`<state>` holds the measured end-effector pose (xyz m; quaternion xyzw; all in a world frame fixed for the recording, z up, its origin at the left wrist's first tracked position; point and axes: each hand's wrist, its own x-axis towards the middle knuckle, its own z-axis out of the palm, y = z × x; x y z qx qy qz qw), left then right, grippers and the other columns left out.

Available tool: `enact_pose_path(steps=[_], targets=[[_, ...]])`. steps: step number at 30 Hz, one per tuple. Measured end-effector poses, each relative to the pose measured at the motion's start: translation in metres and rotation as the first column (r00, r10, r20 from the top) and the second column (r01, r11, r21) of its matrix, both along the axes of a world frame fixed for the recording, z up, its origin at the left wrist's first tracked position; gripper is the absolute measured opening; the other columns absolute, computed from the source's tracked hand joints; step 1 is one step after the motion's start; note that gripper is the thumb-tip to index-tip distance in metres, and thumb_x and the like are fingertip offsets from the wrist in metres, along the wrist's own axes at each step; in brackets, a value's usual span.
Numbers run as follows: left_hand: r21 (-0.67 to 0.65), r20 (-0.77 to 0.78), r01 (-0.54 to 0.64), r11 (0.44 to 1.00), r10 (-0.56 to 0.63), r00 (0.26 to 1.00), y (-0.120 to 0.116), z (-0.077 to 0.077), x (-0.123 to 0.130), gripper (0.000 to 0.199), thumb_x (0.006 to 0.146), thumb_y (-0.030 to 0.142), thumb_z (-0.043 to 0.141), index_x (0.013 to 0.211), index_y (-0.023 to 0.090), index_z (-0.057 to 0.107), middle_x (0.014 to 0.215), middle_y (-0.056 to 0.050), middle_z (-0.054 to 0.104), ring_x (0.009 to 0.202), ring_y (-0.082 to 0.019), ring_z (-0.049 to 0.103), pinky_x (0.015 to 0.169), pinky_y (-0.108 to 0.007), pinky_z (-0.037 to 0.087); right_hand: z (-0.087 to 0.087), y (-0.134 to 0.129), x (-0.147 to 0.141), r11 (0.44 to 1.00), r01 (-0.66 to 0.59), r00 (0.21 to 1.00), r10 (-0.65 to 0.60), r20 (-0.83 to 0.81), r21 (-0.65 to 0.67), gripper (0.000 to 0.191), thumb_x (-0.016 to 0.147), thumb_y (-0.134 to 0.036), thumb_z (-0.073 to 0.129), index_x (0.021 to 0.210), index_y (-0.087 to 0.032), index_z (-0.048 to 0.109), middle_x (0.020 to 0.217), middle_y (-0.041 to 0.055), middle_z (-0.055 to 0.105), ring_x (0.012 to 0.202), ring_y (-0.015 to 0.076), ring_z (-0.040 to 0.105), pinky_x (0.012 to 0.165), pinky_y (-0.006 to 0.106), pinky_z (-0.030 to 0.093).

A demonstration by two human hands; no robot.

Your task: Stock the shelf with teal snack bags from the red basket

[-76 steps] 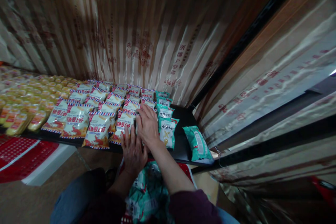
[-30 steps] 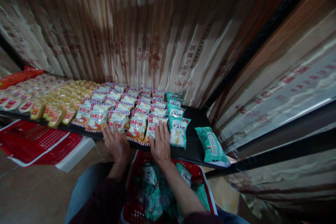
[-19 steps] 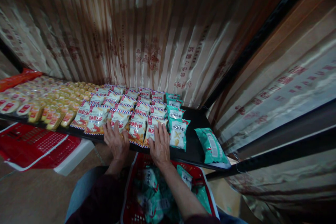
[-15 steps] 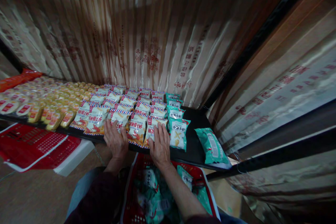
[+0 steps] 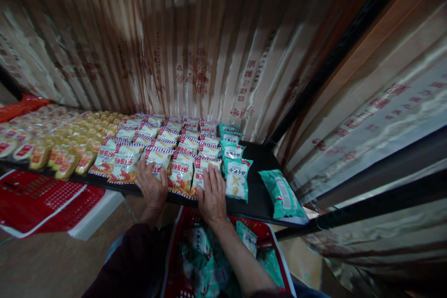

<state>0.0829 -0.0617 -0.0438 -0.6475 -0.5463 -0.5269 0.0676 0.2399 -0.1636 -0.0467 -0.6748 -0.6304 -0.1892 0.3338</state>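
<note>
White packets [image 5: 159, 156] lie against fingers [image 5: 213, 179] of left hand [image 5: 152, 189] and right hand [image 5: 212, 200].

Backdrop of pleated beige-brown curtain [image 5: 195, 23] printed with red and dark characters, a similar pale curtain panel [image 5: 370, 116] at right, dark diagonal post [image 5: 333, 58] between, black shelf [image 5: 256, 158] below, brownish floor [image 5: 35, 260] at lower left; lighting dim, upper curtain shadowed, right panel brighter.

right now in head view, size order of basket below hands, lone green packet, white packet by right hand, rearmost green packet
Basket, cut off by the frame
Lone green packet and white packet: unsure, right hand hides part of the latter
Rearmost green packet
</note>
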Motion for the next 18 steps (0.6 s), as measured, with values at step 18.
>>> enact_pose_path(steps=[18], targets=[[0.012, -0.014, 0.055, 0.998, -0.055, 0.998, -0.0093, -0.0046, -0.0007, 0.045, 0.089, 0.029, 0.041, 0.129, 0.01, 0.044, 0.143, -0.021, 0.038, 0.139, -0.028, 0.023, 0.11, -0.052, 0.023, 0.0006, -0.0006, -0.0019, 0.999, 0.021, 1.0, -0.021, -0.003, -0.042, 0.052, 0.091, -0.028, 0.041, 0.14, -0.01, 0.034, 0.148, 0.0184, 0.032, 0.141, 0.0265, 0.017, 0.109, 0.05, 0.026]])
